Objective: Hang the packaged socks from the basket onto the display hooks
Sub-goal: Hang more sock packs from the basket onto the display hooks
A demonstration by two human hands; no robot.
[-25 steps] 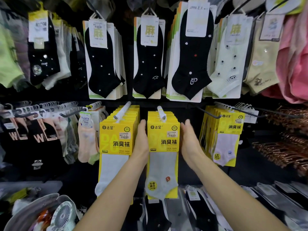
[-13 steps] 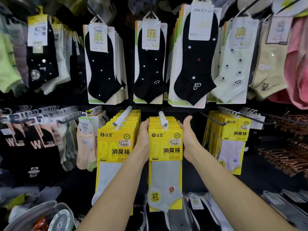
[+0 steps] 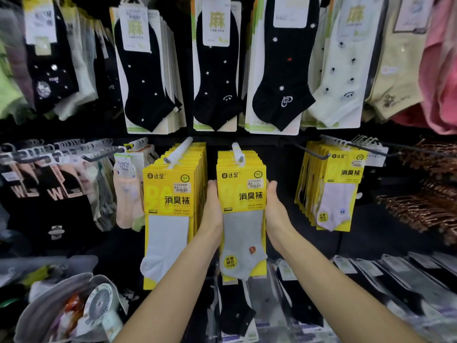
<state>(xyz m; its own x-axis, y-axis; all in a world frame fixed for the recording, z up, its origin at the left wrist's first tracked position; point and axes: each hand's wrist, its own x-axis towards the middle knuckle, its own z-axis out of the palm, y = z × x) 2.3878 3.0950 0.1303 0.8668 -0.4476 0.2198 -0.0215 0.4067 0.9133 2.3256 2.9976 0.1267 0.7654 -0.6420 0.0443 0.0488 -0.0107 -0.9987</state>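
Dark sock wall, mid-frame: left hand (image 3: 212, 214) and right hand (image 3: 275, 214), fingers straight, press the yellow-carded grey sock packs (image 3: 241, 194) square on the white plastic hook (image 3: 238, 152). The next move is likely reaching for the grey basket (image 3: 49, 290) at lower left.

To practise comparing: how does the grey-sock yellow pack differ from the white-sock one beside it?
The grey-sock pack holds a grey sock with a red motif; the white-sock pack a plain white one. The left hand and right hand press the grey-sock pack's sides; neither grips the white-sock pack. Both are yellow cards on white hooks.
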